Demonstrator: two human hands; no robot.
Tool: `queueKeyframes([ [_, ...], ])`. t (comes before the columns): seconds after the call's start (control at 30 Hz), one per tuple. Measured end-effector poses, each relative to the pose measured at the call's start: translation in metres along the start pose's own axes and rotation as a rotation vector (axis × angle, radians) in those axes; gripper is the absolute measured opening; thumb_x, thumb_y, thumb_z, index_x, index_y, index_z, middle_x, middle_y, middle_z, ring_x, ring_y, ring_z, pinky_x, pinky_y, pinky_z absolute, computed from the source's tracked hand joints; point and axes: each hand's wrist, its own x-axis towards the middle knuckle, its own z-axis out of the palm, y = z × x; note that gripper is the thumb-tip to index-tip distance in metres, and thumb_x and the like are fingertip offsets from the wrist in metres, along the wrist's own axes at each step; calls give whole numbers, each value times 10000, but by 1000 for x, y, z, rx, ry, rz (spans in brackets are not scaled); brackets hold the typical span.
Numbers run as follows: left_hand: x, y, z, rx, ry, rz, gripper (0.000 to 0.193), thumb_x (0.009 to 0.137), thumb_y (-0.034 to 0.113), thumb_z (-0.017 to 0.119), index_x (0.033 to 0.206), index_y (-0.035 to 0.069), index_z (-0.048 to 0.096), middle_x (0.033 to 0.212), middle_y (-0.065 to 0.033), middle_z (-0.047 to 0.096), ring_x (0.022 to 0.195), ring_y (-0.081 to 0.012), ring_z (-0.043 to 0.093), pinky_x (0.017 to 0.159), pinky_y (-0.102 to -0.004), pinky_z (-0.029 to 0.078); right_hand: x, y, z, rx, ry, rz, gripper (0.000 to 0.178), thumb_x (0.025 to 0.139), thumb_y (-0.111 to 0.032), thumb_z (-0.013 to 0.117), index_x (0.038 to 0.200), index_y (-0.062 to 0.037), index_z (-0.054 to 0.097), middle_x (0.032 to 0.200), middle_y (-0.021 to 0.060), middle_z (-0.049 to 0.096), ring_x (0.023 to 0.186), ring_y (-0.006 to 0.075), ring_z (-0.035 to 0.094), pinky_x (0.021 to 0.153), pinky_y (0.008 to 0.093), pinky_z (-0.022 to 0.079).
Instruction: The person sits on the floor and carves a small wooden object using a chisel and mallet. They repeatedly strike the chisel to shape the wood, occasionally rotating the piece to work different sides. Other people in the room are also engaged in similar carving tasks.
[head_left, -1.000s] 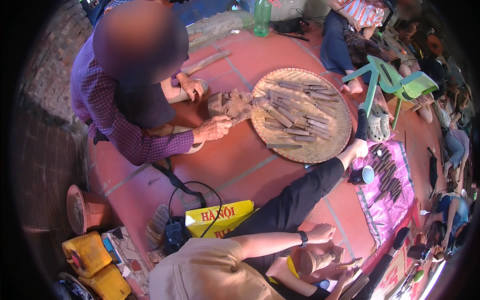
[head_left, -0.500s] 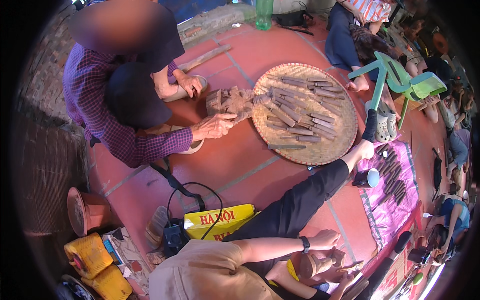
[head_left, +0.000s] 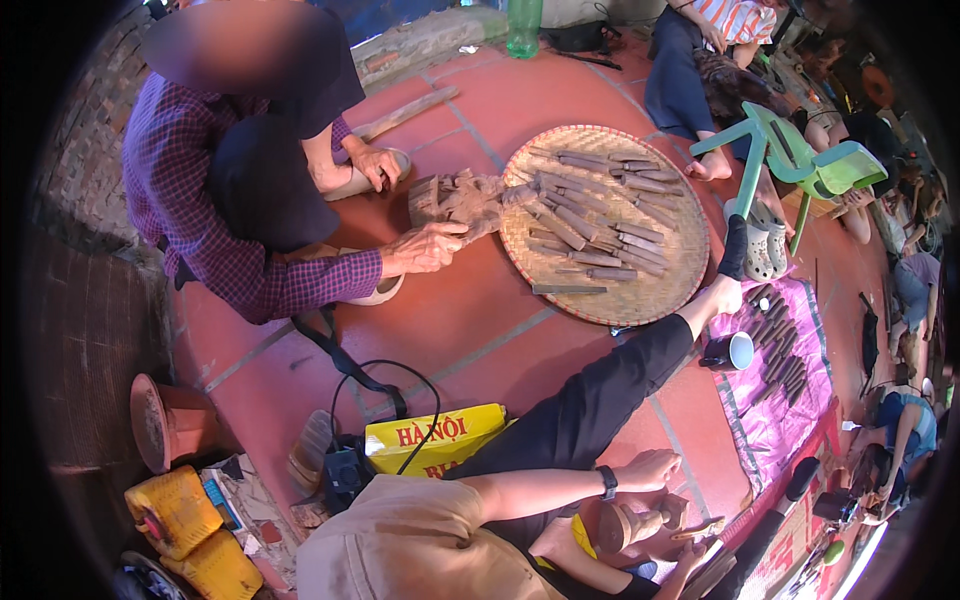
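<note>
A carved wooden piece (head_left: 625, 524) is placed on the red tiled floor (head_left: 470, 310), between the person's outstretched legs, and just below the left hand (head_left: 648, 470). This hand, by a dark wristwatch (head_left: 608, 483), is clenched; whether something small is enclosed in it cannot be told. The right hand (head_left: 688, 567) is seen near the lower edge, beside a small brush-like tool (head_left: 698, 530) — its grip cannot be told, because it is partly hidden.

Farther out, a pink sheet (head_left: 738, 420) is spread, with dark tools (head_left: 780, 352) laid along its middle and a cup (head_left: 738, 350) at its left edge. Grey clogs (head_left: 765, 248) are set near the upper edge of this sheet, below a green plastic stool (head_left: 790, 150).

A round woven tray (head_left: 655, 305) is filled with wooden-handled tools (head_left: 600, 215); one flat dark tool (head_left: 570, 290) lies near its lower edge. The tray's left rim is overlapped by a carved figure (head_left: 460, 203) — at its side a co-worker's hand (head_left: 425, 248) is held. A yellow box (head_left: 435, 435) is crossed by a black cable (head_left: 432, 400).
</note>
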Motion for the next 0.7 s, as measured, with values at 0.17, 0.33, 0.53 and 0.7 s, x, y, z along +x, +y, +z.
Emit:
queueKeyframes([
  [0.17, 2, 9, -10, -43, 2, -74, 46, 826, 37, 579, 794, 17, 553, 752, -156, 643, 761, -362, 639, 656, -463, 462, 3, 12, -2, -13, 17, 26, 270, 873, -65, 705, 913, -117, 443, 656, 15, 486, 406, 96, 403, 333, 264, 303],
  [0.33, 9, 7, -14, -171, 26, -25, 203, 862, 201, 701, 842, 18, 618, 768, -133, 670, 713, -263, 668, 639, -396, 486, 3, 10, -2, -28, 35, -52, 307, 850, -75, 713, 902, -131, 416, 658, 7, 480, 402, 91, 398, 332, 254, 290],
  [0.53, 14, 46, -89, -884, -144, -139, 192, 970, 232, 641, 1071, 68, 641, 890, -4, 666, 744, -75, 626, 618, -205, 463, -6, 0, 5, -20, 5, -56, 290, 879, -97, 688, 888, -141, 401, 636, -19, 444, 415, 70, 383, 343, 231, 277],
  [0.7, -7, 77, -197, -891, 177, 111, 218, 979, 236, 619, 1117, 68, 641, 901, -41, 659, 754, -85, 611, 598, -189, 437, -15, -17, 16, -27, 5, -27, 248, 882, -64, 674, 877, -118, 431, 626, -10, 452, 437, 81, 390, 379, 243, 298],
])
